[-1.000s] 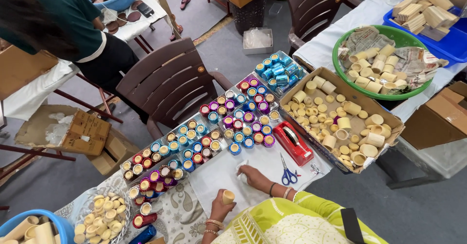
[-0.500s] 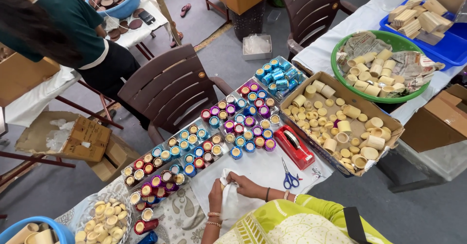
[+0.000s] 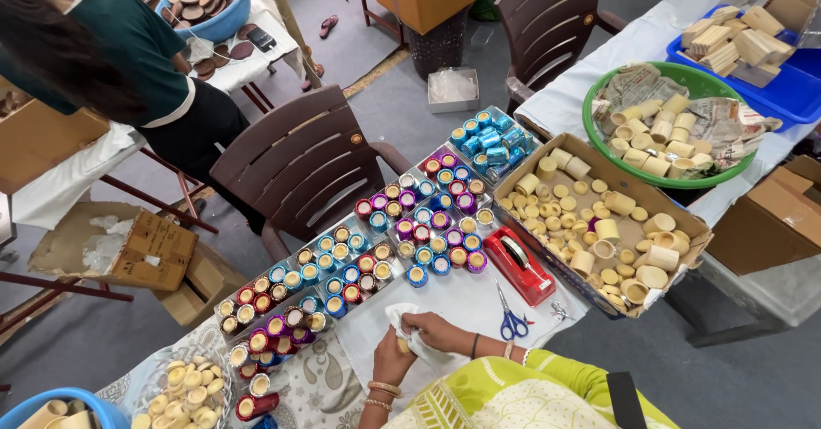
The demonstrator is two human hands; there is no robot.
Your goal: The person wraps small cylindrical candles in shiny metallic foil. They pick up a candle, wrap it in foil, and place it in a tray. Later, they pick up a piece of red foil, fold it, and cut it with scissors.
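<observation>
My left hand, with gold bangles on the wrist, and my right hand meet over the white-covered table at the bottom centre. Together they hold a white cloth wrapped around a small pale wooden cup, which is mostly hidden. Just beyond my hands lie rows of small round cups decorated in red, blue, purple and gold. Blue-handled scissors lie right of my right hand.
A red tape dispenser sits beside a cardboard box of plain wooden cups. A green basin and a blue tray hold more wooden pieces. A brown chair stands beyond the table; another person works at top left.
My left hand held a bare wooden cup alone; now my right hand has joined it and the white cloth covers the cup between both hands.
</observation>
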